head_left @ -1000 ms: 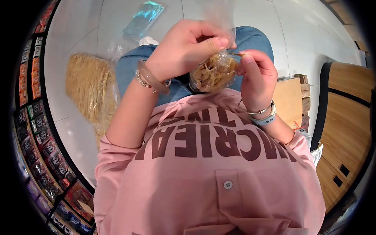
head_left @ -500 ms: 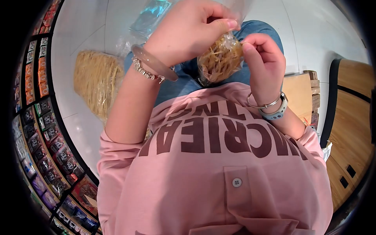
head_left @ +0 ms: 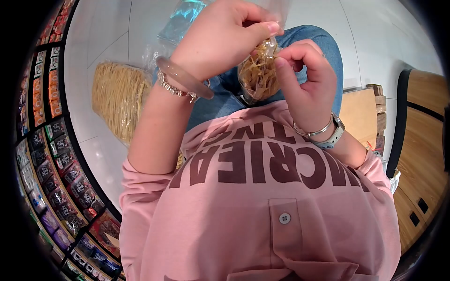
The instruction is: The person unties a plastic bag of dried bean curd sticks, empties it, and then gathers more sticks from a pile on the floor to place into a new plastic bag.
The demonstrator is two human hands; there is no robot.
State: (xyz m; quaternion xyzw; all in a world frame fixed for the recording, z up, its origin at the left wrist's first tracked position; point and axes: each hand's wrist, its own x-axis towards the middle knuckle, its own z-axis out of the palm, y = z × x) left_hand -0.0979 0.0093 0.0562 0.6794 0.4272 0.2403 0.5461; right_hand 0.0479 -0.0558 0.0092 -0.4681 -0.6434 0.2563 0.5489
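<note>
The pink shirt carries large dark-red block letters, seen upside down from above; only a run like "MCRIEA" over part of a second line can be made out (the rest folds out of sight). The packets on the dark shelving at the left edge are too small to read.

The left hand pinches the neck of a small clear bag between thumb and forefinger, fingers curled tight on the plastic. The bag, full of pale yellow dried strips, hangs just below those fingertips. The right hand is curled beside it, thumb and forefinger narrowed together at the bag's upper edge, touching it; whether they grip a strip or the plastic cannot be told.

Under both hands are the knees in blue jeans. Out beyond the left wrist, well apart, a big heap of the same pale strips lies in clear wrap on the white tiled floor, with a teal-tinted wrapper past the knuckles. Beyond the right wrist stands a wooden stool, then wood-fronted cabinets; bare tiles lie open ahead
</note>
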